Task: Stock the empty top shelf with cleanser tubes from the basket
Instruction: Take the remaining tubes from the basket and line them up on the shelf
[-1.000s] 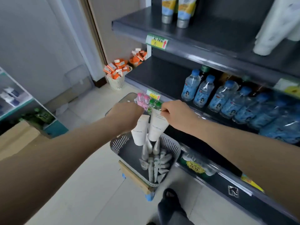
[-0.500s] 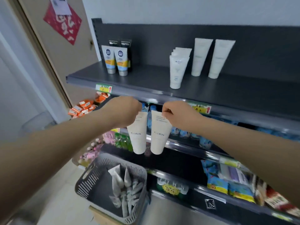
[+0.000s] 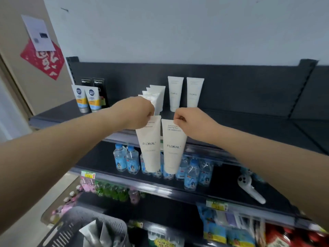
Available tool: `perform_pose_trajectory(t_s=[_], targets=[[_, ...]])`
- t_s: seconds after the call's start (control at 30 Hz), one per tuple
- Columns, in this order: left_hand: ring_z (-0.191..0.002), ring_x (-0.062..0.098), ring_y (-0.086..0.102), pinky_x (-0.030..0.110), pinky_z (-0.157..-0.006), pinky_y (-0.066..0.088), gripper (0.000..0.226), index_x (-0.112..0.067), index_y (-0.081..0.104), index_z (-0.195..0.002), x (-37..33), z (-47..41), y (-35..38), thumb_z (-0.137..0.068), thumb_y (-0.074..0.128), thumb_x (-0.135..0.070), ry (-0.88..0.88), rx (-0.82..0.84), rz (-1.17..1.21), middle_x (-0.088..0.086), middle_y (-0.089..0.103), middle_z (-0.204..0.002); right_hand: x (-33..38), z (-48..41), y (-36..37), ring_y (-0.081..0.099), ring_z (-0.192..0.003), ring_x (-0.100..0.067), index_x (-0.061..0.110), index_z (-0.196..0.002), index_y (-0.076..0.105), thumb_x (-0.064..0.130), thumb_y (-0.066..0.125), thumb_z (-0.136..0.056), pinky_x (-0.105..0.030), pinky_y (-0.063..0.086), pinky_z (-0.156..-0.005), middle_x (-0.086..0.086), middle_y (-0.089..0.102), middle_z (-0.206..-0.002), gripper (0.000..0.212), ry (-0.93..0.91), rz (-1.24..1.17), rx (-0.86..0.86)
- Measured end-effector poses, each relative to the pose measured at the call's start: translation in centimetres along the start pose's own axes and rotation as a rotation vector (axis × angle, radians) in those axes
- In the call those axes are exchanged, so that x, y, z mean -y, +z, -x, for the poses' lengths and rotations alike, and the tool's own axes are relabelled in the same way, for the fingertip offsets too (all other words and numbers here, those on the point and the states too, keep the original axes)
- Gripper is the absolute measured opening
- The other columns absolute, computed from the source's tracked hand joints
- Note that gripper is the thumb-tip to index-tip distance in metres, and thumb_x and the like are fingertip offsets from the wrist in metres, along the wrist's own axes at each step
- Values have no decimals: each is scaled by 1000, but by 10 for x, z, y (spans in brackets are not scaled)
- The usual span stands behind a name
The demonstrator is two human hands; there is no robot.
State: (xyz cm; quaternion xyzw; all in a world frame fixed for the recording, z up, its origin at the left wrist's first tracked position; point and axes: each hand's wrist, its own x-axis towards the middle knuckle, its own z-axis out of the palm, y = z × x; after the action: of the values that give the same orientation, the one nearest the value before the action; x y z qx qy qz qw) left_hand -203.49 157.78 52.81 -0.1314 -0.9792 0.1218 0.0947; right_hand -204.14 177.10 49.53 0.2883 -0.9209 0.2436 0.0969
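Left hand (image 3: 137, 113) pinches the left tube (image 3: 149, 145) by its flat crimped end, and right hand (image 3: 194, 123) pinches the right tube (image 3: 173, 148) the same way. Both tubes hang cap down, side by side, in front of the top shelf (image 3: 249, 125) edge, not yet on it. Already on the shelf: a short row of white tubes (image 3: 157, 97) behind the left hand, two back tubes (image 3: 175, 93) upright near the rear panel, and blue-yellow tubes (image 3: 85, 98) far left. To the right the shelf has no stock. The basket (image 3: 71, 227) at bottom left holds spare tubes (image 3: 99, 232), count unclear. Judgement: task partly done, fairly early; these two need standing beside the others, then more trips to the basket to fill the right side
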Motion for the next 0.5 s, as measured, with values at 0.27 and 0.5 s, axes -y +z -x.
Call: perform_pose_trajectory(t_s=[0.27,0.5], targets=[[-86,29,62,39,-72,51,21,-10,65,-87,-1,-55,-30,-88,44,-12,9,-76,93,5,64,-86,-33,-30,-49,58,-83,-21,6,-89,60,15,45,-94,-31,49,-73,-2,64,-92,18,32,-23,-106],[-91,24,59,36,-76,49,23,-10,65,-91,10,-119,-47,-90,42,-12,86,-130,88,0,61,-90,-62,-74,-78,49,-79,-11,11,-87,59,16,47,-94,-15,37,-62,2,56,-88,15,94,32,-205]])
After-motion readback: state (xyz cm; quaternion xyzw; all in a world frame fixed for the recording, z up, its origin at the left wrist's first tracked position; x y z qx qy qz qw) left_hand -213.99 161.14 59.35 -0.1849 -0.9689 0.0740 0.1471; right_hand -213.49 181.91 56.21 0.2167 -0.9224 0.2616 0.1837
